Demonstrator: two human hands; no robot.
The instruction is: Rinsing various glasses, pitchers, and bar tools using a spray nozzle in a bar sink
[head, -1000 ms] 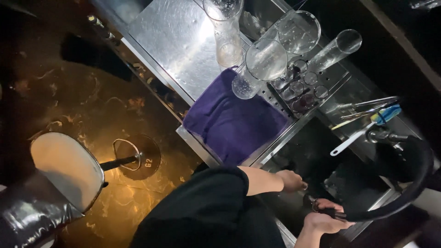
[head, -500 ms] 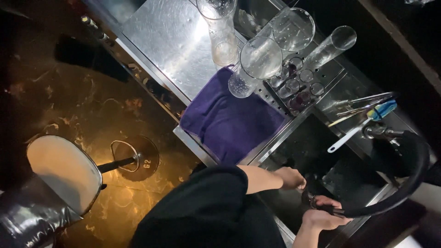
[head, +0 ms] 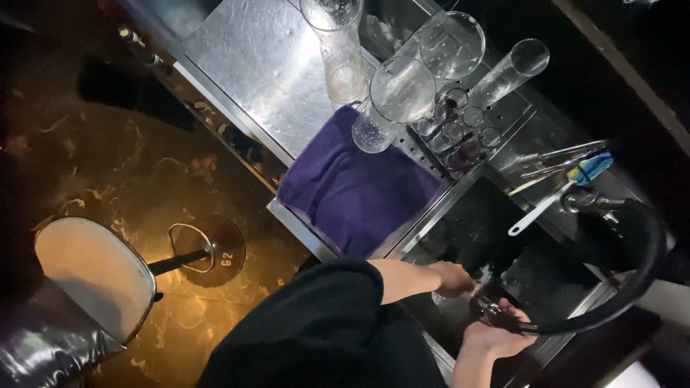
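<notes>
My left hand reaches out of a black sleeve into the dark sink. Its fingers curl over something dark that I cannot make out. A bit of water glints beside them. My right hand is lower right, closed around the nozzle end of a black spray hose. The hose arcs up to a tap at the sink's far side. The nozzle points toward my left hand, a short gap away.
A purple cloth lies on the steel counter next to the sink. Several tall glasses stand upside down on a perforated drain rack. A white-handled brush and metal tongs lie behind the sink. A bar stool stands on the floor at left.
My left hand has slid a little farther into the sink toward the nozzle. My right hand keeps its hold on the hose. The view has shifted slightly.
</notes>
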